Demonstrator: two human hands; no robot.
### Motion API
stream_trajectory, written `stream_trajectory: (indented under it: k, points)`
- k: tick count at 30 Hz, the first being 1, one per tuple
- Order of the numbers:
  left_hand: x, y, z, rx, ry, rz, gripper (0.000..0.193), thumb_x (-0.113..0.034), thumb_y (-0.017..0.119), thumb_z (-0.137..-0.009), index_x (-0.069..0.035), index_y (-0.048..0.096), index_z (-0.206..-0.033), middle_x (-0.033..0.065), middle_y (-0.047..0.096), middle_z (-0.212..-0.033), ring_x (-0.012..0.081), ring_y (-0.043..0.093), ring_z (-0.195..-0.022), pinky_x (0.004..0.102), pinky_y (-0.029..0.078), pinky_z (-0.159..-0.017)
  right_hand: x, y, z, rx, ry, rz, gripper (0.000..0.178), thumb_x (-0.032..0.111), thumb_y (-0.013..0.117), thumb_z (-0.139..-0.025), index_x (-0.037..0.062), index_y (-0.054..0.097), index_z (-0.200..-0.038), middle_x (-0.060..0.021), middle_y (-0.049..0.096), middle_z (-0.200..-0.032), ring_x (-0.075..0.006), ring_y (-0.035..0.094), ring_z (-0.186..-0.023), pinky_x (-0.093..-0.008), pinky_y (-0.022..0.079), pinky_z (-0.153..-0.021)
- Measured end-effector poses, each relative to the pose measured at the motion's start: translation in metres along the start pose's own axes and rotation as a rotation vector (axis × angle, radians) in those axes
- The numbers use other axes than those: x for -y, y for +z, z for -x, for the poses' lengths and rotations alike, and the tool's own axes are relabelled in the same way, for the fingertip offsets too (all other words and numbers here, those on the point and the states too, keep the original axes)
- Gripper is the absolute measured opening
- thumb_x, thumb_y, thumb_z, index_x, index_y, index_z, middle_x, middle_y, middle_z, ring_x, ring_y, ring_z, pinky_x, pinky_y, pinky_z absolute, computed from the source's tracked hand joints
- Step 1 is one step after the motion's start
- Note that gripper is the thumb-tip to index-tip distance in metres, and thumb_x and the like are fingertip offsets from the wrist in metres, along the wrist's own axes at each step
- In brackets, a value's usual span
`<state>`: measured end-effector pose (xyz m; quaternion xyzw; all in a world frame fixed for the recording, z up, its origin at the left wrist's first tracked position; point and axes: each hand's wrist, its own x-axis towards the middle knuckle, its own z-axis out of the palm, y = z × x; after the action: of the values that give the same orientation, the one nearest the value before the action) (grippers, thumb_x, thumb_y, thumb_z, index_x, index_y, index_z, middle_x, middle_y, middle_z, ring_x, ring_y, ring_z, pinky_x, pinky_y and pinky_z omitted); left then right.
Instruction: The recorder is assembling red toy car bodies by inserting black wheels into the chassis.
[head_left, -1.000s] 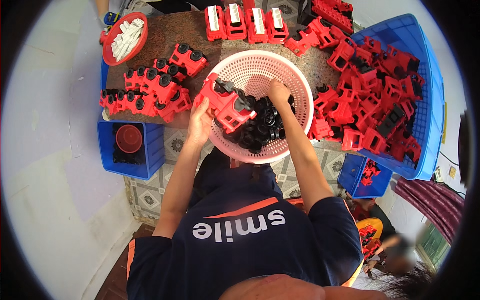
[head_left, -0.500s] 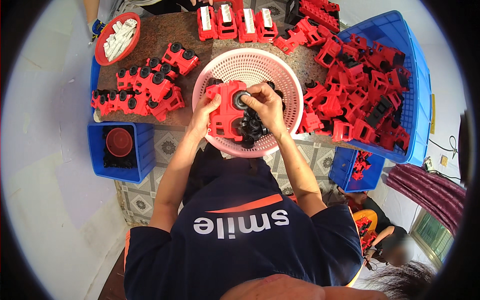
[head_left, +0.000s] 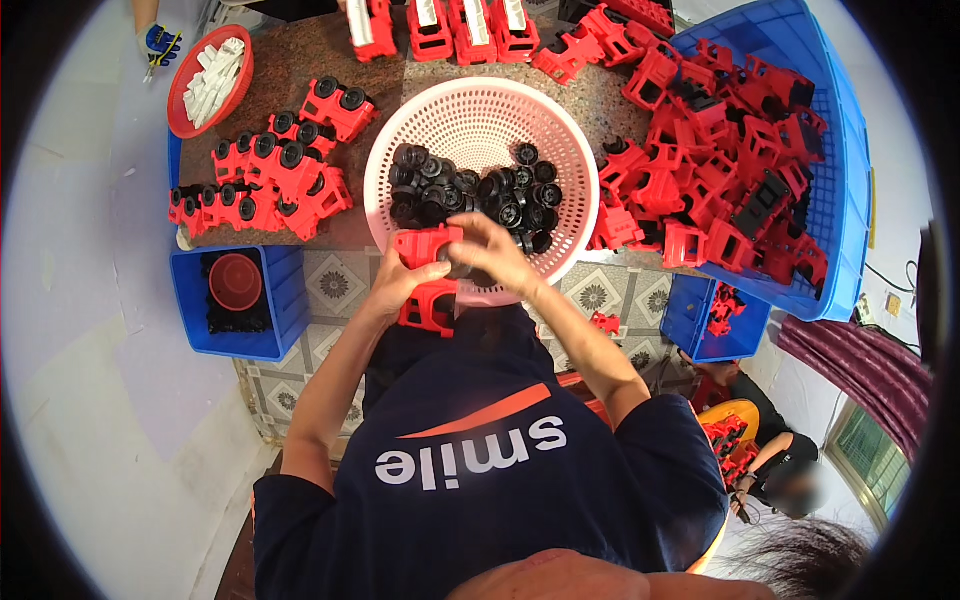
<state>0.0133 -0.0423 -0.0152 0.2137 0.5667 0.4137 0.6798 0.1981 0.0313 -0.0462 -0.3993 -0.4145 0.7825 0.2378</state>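
My left hand [head_left: 398, 284] is closed around a red toy truck body [head_left: 428, 243], held up at the near rim of a pink perforated basket [head_left: 383, 150]. The fingers of my right hand [head_left: 496, 258] curl against a black toy wheel [head_left: 457, 267] on the truck's right side. Part of that wheel is hidden by the fingers and by my left thumb. Many loose black wheels [head_left: 432, 182] lie in the basket, just beyond my hands.
To the left, several red trucks with wheels [head_left: 290, 160] lie on the stone-topped table [head_left: 345, 212], near a red basket of white parts [head_left: 212, 85]. A large blue crate [head_left: 845, 180] on the right overflows with red bodies [head_left: 715, 165]. Other people work nearby.
Both hands have drawn the truck body toward me, from above the basket's middle to its near rim, uncovering the loose wheels. At the far edge another red truck with a white part has been moved left.
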Motion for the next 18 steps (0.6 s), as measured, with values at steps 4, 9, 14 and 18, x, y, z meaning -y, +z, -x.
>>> stream_trajectory:
  k: [4, 9, 14, 18]
  points:
    - [-0.015, 0.01, -0.012, -0.129, 0.074, 0.246, 0.041, -0.007, 0.072, -0.081, 0.0, 0.056, -0.119, 0.0095, 0.065, -0.107, 0.019, 0.065, -0.094, 0.0347, 0.055, -0.084, -0.011, -0.083, -0.092, -0.28, 0.006, 1.014, 0.039, 0.033, 0.065, -0.088, 0.0065, 0.062, -0.117, -0.0158, 0.062, -0.113, -0.0327, 0.064, -0.095, -0.0371, 0.052, -0.079]
    - [-0.021, 0.0, -0.036, -0.265, 0.1, 0.45, 0.037, -0.004, 0.07, -0.083, -0.002, 0.059, -0.118, 0.0095, 0.067, -0.106, 0.0196, 0.067, -0.092, 0.0349, 0.057, -0.082, -0.049, -0.112, -0.116, -0.345, -0.093, 1.569, 0.026, 0.026, 0.07, -0.081, 0.0116, 0.067, -0.102, -0.0131, 0.054, -0.112, -0.0323, 0.059, -0.098, -0.0426, 0.05, -0.081]
    - [-0.04, 0.001, -0.052, -0.295, 0.266, 0.43, 0.045, -0.009, 0.071, -0.084, -0.004, 0.055, -0.125, 0.0087, 0.065, -0.112, 0.0202, 0.066, -0.097, 0.0365, 0.056, -0.084, -0.045, -0.114, -0.094, -0.526, -0.383, 1.437, 0.018, 0.02, 0.065, -0.084, 0.0082, 0.065, -0.098, -0.0115, 0.065, -0.096, -0.0331, 0.059, -0.096, -0.0404, 0.049, -0.084]
    - [-0.037, -0.005, -0.066, -0.334, 0.321, 0.429, 0.07, -0.003, 0.076, -0.077, 0.0, 0.041, -0.137, 0.0124, 0.06, -0.12, 0.0198, 0.063, -0.103, 0.0365, 0.055, -0.089, -0.006, -0.084, -0.07, -0.499, -0.352, 0.891, 0.023, 0.016, 0.065, -0.088, 0.0045, 0.065, -0.108, -0.0077, 0.067, -0.092, -0.0203, 0.063, -0.083, -0.0336, 0.051, -0.072]
